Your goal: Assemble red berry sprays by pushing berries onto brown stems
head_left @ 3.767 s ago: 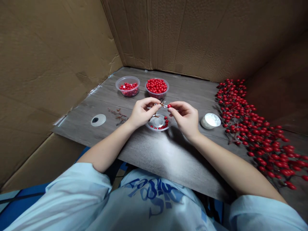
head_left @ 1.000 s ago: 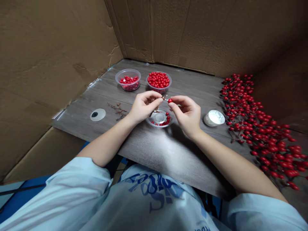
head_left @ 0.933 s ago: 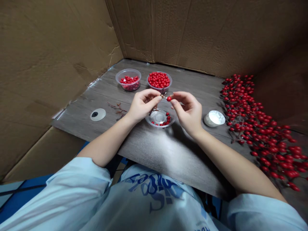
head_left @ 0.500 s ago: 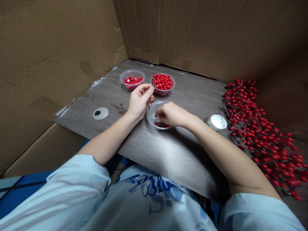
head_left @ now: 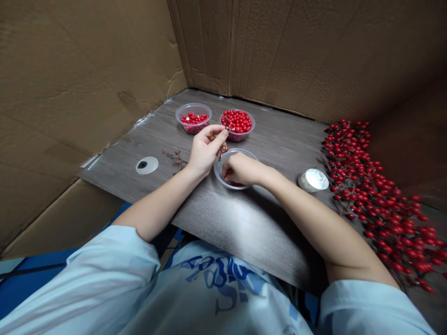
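Observation:
My left hand (head_left: pixel 205 151) pinches a thin brown artificial twig (head_left: pixel 220 154) between thumb and fingers, just above and left of the nearest clear plastic bowl (head_left: pixel 215 173). Inside that bowl is my right hand (head_left: pixel 247 168), its fingers curled together and pointing down. A few red berries (head_left: pixel 236 184) show at the bottom beside it. Whatever the right fingertips hold, if anything, is hidden. Behind my left hand stand two more bowls: the right bowl (head_left: pixel 239 137) is heaped with red berries, while the left bowl (head_left: pixel 178 116) has fewer.
Bare brown twigs (head_left: pixel 179 161) lie left of my left hand, near a white disc with a black spot (head_left: pixel 146 165). To the right stands a small white cup (head_left: pixel 313 180). Berry-covered branches (head_left: pixel 377 200) line the table's right side. Cardboard walls (head_left: pixel 279 56) enclose the back and left.
My right hand has reached deeper into the near bowl and slightly left, its fingers closing. My left hand has shifted a little to the right with the twig. The view has tilted slightly.

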Available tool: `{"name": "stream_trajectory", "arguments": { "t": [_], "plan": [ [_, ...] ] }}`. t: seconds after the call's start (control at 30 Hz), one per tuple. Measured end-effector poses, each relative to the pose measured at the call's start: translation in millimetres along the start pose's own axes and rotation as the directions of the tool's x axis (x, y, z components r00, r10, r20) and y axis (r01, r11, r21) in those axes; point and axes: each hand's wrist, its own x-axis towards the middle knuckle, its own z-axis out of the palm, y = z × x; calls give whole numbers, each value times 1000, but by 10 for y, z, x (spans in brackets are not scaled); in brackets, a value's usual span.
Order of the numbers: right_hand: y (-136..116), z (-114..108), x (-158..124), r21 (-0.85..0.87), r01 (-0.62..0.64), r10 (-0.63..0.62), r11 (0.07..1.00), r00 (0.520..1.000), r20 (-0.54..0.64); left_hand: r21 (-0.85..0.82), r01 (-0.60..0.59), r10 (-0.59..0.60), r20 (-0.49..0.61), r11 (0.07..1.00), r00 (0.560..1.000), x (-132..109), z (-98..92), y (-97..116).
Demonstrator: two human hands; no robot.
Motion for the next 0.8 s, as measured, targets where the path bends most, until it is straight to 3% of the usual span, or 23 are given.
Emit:
{"name": "stream_trajectory", "arguments": {
  "t": [0.13,0.23,0.47,0.63,0.8],
  "plan": [
    [-20,-198,-260,18,-52,54,999,989,-135,54,-40,40,0,998,999,-33,32,9],
    [27,-254,-480,87,-92,113,992,950,-291,89,-72,70,23,993,997,-77,56,22],
    [95,-126,-793,296,-53,243,954,715,-656,254,-195,134,237,947,962,-224,136,82],
    [63,-80,-928,382,25,282,924,630,-724,367,-201,49,382,908,923,-315,180,133],
    [78,-8,-971,516,128,332,847,631,-701,421,-259,37,468,869,883,-355,190,170]
  ]
}}
